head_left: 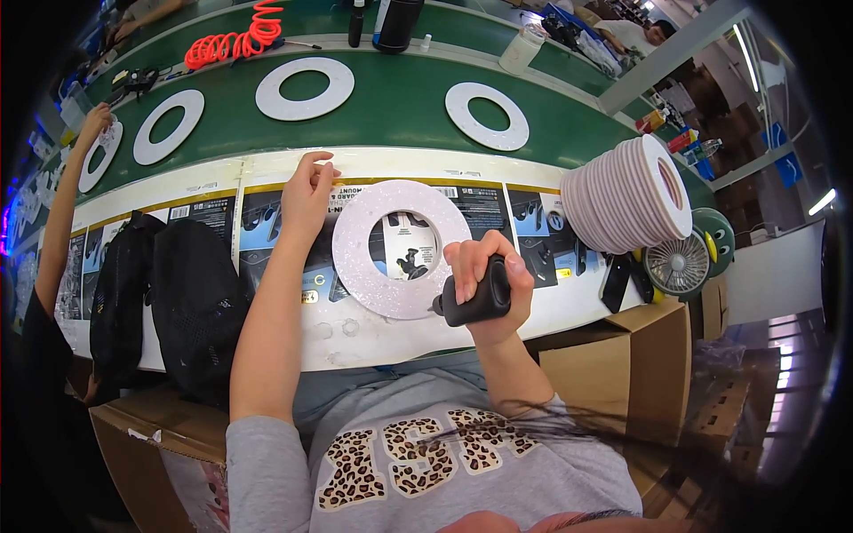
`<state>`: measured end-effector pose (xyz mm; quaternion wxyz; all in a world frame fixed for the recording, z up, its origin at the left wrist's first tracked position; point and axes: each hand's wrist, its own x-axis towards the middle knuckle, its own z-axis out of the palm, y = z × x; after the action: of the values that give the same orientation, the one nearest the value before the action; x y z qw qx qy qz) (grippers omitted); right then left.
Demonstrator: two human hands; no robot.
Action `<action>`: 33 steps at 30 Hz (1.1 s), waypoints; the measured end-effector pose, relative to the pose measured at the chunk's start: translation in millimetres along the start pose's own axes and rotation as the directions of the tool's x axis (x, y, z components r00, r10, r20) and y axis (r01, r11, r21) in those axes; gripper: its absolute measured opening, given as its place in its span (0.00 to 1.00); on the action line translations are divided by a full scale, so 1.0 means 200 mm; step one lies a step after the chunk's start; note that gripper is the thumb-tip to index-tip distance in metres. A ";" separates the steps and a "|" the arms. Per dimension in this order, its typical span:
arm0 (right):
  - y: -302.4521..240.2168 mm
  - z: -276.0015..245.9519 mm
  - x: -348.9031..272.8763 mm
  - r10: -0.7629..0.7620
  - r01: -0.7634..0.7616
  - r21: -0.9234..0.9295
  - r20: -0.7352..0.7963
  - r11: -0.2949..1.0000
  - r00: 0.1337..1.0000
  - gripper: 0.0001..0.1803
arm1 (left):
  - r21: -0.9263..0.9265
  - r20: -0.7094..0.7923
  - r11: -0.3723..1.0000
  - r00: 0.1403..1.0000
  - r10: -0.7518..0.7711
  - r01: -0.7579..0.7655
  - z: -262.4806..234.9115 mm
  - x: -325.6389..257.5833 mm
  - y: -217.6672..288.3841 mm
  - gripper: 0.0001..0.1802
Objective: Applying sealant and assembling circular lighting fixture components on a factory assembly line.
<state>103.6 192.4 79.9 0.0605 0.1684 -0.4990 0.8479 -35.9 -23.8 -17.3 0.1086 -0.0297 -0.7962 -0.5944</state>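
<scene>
At the center of the frame, a white ring (pixel 358 266) lies on a printed sheet (pixel 538 231). The right hand (pixel 516 302) grasps a black bottle (pixel 473 304), nozzle by the ring's lower right edge, partly blocking it. Just beyond the ring's upper left, the left hand (pixel 308 197) has bent fingers; whether it grips anything I cannot tell. Dark cloth items (pixel 200 306) crowd the left, a white ring stack (pixel 609 197) and small fan (pixel 677 265) the right, further rings (pixel 267 92) and a red coiled hose (pixel 235 44) the top.
</scene>
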 end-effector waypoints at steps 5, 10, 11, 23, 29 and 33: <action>-0.01 0.01 0.00 -0.005 0.005 -0.004 -0.006 1.000 1.000 0.19 | 0.005 0.003 1.000 1.000 0.003 -0.003 0.00 0.00 0.01 0.12; 0.00 0.01 0.00 -0.012 0.012 -0.004 -0.007 1.000 1.000 0.19 | 0.010 -0.003 1.000 1.000 -0.010 0.010 0.00 -0.01 0.01 0.12; 0.00 0.01 0.00 -0.015 0.015 -0.003 -0.003 1.000 1.000 0.19 | 0.011 -0.003 1.000 1.000 -0.010 0.010 0.00 -0.01 0.02 0.12; -0.02 -0.01 -0.01 -0.041 0.041 0.027 0.001 0.999 0.999 0.18 | 0.037 -0.003 0.999 1.000 -0.015 0.016 0.00 -0.01 0.02 0.11; -0.05 -0.01 -0.01 -0.067 0.070 0.079 -0.043 0.994 0.997 0.18 | 0.025 -0.008 1.000 1.000 0.000 0.000 0.00 0.00 0.02 0.11; -0.07 -0.04 0.00 -0.080 0.087 0.098 -0.076 0.991 0.994 0.18 | 0.022 -0.010 1.000 1.000 0.000 0.001 0.00 0.00 0.02 0.11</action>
<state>105.0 205.9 87.9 0.1054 0.1613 -0.4454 0.8743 -34.6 -22.8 -13.9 0.1129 -0.0251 -0.8023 -0.5856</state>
